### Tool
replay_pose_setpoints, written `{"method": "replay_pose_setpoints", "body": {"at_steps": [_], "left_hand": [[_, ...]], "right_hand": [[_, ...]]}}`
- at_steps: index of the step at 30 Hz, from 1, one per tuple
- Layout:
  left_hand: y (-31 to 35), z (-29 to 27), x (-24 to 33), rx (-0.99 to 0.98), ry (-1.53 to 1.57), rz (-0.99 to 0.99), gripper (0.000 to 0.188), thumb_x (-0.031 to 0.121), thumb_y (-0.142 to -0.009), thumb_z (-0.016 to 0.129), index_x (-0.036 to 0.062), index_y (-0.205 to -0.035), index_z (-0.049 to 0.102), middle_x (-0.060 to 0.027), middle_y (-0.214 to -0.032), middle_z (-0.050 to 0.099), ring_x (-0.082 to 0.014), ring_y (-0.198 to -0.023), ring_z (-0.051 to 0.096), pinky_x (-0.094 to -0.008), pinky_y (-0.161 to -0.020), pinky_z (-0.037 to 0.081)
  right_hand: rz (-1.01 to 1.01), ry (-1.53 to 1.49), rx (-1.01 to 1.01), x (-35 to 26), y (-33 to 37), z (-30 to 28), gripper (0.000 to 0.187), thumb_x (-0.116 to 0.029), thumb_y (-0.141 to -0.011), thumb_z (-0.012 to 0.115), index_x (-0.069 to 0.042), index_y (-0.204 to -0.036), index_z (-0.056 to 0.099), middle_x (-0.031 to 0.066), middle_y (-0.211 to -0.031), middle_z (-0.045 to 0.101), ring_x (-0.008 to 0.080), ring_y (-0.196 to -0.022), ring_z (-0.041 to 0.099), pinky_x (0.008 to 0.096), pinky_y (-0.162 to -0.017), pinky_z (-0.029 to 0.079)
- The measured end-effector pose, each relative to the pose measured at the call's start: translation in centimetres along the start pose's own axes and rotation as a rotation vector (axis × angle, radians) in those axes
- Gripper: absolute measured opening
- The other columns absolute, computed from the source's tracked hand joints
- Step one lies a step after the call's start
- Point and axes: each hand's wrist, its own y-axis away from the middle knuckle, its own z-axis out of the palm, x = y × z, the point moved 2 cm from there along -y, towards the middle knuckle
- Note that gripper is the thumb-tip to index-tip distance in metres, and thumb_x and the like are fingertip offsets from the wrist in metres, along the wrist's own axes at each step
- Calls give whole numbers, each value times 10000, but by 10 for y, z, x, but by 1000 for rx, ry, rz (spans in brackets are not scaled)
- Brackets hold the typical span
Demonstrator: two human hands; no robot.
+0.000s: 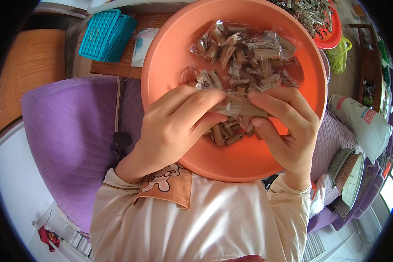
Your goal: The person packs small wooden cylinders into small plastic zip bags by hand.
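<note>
Between both hands, above a large orange basin, I hold a small brown cardboard tube in clear plastic wrap. My left hand pinches its left end, thumb below and fingers above. At its other end, my right hand grips with thumb and fingertips. A white glint or small white piece shows on the plastic; I cannot tell which. Inside the basin lie many wrapped brown tubes in crinkled clear plastic. Bare brown tubes rest lower in the basin, partly hidden beneath my hands.
Teal plastic baskets stand on a wooden surface at the upper left, beside a clear packet. A red basket of tangled items sits upper right, near a yellow-green bag. Purple quilted seating flanks me; stacked baskets stand right.
</note>
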Motion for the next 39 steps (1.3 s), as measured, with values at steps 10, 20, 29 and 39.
{"method": "replay_pose_setpoints", "body": {"at_steps": [10,20,29,39], "left_hand": [[-9,6,6,-94,-169,101,423,141,-554,734,34,-945,612,-74,-891,609,-225,-753,555,-303,-632,455],[0,14,1,-377,750,-523,331,170,-786,614,-39,-1015,499,-77,-838,601,-140,-747,589,-249,-609,458],[-16,18,3,-504,1183,-703,414,169,-843,552,-50,-1153,386,-50,-869,571,-59,-729,532,-162,-628,430],[-4,36,4,-658,1531,-507,415,346,-882,455,-7,-1099,449,4,-818,536,-34,-707,462,-203,-593,381]], "right_hand": [[19,-119,94,3,4,10,252,42,-631,655,-3,-875,606,97,-792,575,189,-674,584,269,-539,476],[-89,-183,-100,16,-4,4,399,-271,-622,725,7,-873,586,129,-948,584,220,-781,562,296,-684,460],[2,-431,-140,29,0,16,269,-215,-674,708,4,-773,586,131,-1079,477,232,-976,481,341,-823,399],[-24,-1075,-75,31,2,12,225,-215,-811,572,1,-846,625,174,-1189,387,236,-1102,412,314,-895,350]]}}
